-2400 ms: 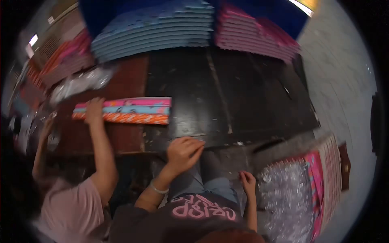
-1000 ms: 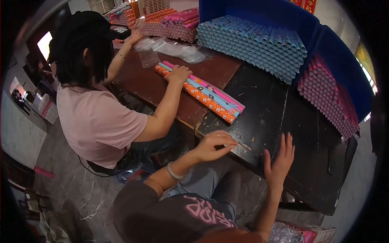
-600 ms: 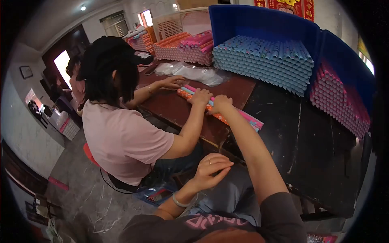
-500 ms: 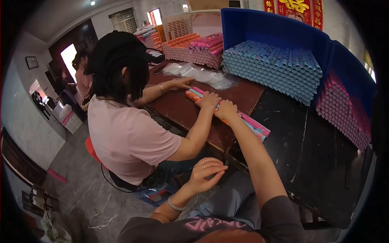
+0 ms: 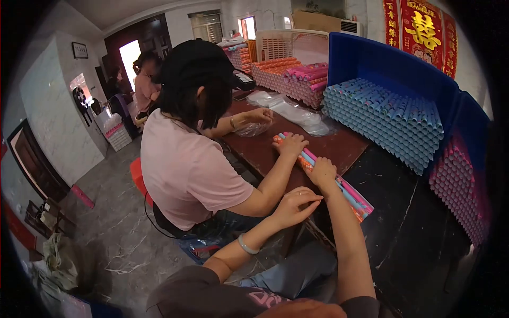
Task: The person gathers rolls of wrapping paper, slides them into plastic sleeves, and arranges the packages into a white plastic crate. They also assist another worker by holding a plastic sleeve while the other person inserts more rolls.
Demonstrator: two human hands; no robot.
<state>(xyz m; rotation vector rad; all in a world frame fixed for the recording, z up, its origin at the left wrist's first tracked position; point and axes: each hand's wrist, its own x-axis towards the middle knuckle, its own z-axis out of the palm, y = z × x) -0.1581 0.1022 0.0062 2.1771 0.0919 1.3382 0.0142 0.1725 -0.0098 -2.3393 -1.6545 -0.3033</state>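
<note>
A slim bundle of colourful patterned rolls (image 5: 351,195), orange, blue and pink, lies slanting across the table edge. My right hand (image 5: 322,172) is wrapped over its middle from above. My left hand (image 5: 298,208) hangs in the air just short of the table, thumb and fingertips pinched together; whatever is between them, if anything, is too small to make out. The co-worker's right hand (image 5: 292,144) rests on the far end of the same bundle. Over the table, the co-worker's left hand (image 5: 260,115) is at some clear plastic film (image 5: 252,129).
Clear plastic bags (image 5: 297,115) lie on the brown table (image 5: 246,146). Blue rolls (image 5: 382,116) are stacked in a blue bin (image 5: 395,66), pink rolls (image 5: 458,185) at its right. Orange and pink rolls (image 5: 289,74) stand behind. The co-worker (image 5: 191,164) sits close at my left.
The view has swung left, shifting everything right and down. The co-worker's left hand has drawn back, with clear film now showing beneath it. My right hand stays on the bundle.
</note>
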